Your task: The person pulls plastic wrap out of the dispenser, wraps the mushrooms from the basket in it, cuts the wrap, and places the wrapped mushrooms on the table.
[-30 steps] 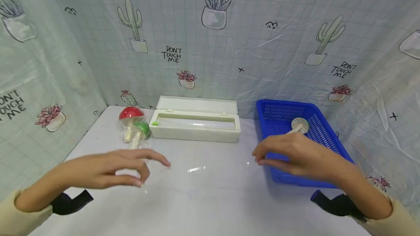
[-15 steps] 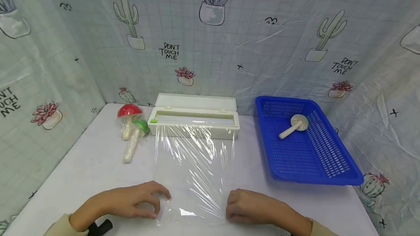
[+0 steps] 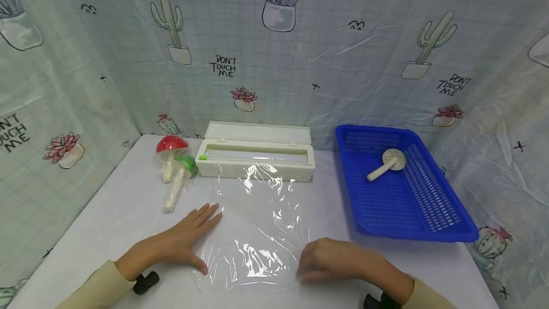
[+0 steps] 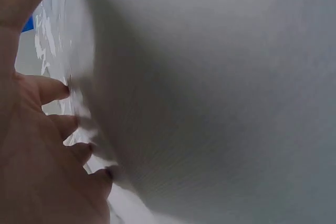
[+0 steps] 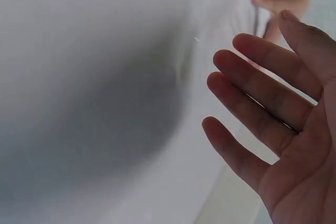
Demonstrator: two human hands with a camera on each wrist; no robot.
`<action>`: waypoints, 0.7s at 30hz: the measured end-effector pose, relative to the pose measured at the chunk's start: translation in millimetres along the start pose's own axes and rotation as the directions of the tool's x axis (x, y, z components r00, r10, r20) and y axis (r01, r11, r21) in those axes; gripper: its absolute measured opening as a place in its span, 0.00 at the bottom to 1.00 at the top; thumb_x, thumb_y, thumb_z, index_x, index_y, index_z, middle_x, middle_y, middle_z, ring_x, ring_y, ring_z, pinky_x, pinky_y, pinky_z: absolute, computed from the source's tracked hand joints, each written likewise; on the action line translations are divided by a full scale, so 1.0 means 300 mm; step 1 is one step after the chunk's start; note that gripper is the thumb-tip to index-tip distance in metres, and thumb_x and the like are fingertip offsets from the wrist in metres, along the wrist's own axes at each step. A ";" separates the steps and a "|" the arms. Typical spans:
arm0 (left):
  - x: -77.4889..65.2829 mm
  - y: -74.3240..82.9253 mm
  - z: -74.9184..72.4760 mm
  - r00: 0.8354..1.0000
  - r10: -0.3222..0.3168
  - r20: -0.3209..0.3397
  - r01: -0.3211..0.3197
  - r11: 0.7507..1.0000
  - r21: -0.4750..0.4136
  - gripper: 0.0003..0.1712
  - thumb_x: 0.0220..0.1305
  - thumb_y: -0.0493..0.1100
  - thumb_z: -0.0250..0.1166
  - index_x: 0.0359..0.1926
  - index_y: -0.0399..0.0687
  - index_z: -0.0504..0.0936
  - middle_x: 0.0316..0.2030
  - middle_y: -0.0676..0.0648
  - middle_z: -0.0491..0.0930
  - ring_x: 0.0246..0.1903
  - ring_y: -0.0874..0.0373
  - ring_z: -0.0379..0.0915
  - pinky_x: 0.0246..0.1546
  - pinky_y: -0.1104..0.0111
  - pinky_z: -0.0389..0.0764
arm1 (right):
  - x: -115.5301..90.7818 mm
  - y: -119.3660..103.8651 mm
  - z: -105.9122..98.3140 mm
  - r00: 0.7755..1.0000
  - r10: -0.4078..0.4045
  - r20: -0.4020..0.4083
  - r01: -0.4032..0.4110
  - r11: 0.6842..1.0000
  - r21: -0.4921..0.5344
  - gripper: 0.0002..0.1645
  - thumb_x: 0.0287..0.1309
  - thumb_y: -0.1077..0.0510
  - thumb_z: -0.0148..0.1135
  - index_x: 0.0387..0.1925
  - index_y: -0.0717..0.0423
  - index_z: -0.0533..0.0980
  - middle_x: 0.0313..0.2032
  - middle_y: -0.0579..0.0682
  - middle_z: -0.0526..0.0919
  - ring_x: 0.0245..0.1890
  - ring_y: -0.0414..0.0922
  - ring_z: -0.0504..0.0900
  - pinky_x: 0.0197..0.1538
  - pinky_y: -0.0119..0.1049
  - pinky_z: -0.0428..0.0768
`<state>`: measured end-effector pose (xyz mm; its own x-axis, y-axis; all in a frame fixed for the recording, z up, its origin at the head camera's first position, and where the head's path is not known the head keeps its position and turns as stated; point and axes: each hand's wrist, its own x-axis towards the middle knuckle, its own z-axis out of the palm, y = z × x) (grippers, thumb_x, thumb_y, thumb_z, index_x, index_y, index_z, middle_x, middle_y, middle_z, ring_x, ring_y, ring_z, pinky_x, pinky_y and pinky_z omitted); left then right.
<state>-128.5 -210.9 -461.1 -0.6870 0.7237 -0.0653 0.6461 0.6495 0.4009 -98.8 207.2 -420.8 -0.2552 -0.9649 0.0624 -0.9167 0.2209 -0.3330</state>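
Observation:
A sheet of cling film (image 3: pixel 257 232) runs from the white cling film dispenser (image 3: pixel 257 171), whose lid stands up, across the white table towards the front. My left hand (image 3: pixel 184 237), fingers spread, rests at the film's left edge; the left wrist view has its fingertips (image 4: pixel 62 90) against the surface. By the film's front right corner is my right hand (image 3: pixel 328 261), slightly blurred. In the right wrist view its fingers (image 5: pixel 247 103) are extended, with nothing held. Left of the dispenser lie a red-capped toy mushroom (image 3: pixel 171 144) and a green-capped toy mushroom (image 3: pixel 176 185), both wrapped in film.
A blue plastic basket (image 3: pixel 381 211) stands at the right, with an unwrapped toy mushroom (image 3: pixel 386 166) lying in it. Behind and at both sides hangs a cloth printed with cacti (image 3: pixel 334 56). The dispenser stands close to the rear cloth.
Both hands came back towards the front, and film now stretches from the dispenser. Since half a second ago the left hand has spread its fingers, the right has released the corner, and the film lies lower.

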 end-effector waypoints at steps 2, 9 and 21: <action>0.005 -0.002 0.002 0.999 -0.018 0.033 0.017 1.000 0.018 0.76 0.38 0.80 0.70 0.77 0.36 0.55 0.77 0.31 0.48 0.74 0.26 0.40 0.69 0.32 0.51 | -0.010 0.005 -0.036 0.998 0.051 -0.031 -0.050 0.999 0.016 0.10 0.71 0.52 0.62 0.43 0.49 0.87 0.39 0.38 0.88 0.43 0.30 0.82 0.51 0.18 0.76; 0.005 -0.006 0.006 0.999 -0.021 0.036 0.020 1.000 0.021 0.76 0.39 0.80 0.70 0.78 0.37 0.54 0.78 0.32 0.45 0.74 0.24 0.39 0.69 0.31 0.50 | -0.086 0.057 -0.242 0.921 0.340 -0.189 -0.338 0.940 0.046 0.08 0.69 0.57 0.64 0.46 0.50 0.86 0.43 0.41 0.87 0.45 0.39 0.85 0.48 0.34 0.84; 0.004 -0.012 0.010 1.000 -0.016 0.025 0.016 1.000 0.005 0.76 0.39 0.80 0.70 0.78 0.38 0.54 0.79 0.34 0.44 0.74 0.25 0.39 0.69 0.31 0.48 | -0.222 0.157 -0.472 0.740 0.566 -0.364 -0.605 0.796 0.006 0.09 0.65 0.65 0.67 0.45 0.55 0.86 0.41 0.46 0.89 0.40 0.43 0.87 0.43 0.42 0.87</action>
<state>-130.7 -211.6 -465.2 -0.6891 0.7185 -0.0946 0.6364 0.6624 0.3953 -168.6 302.0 -307.4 -0.8192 -0.5372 0.2005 -0.5733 0.7592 -0.3082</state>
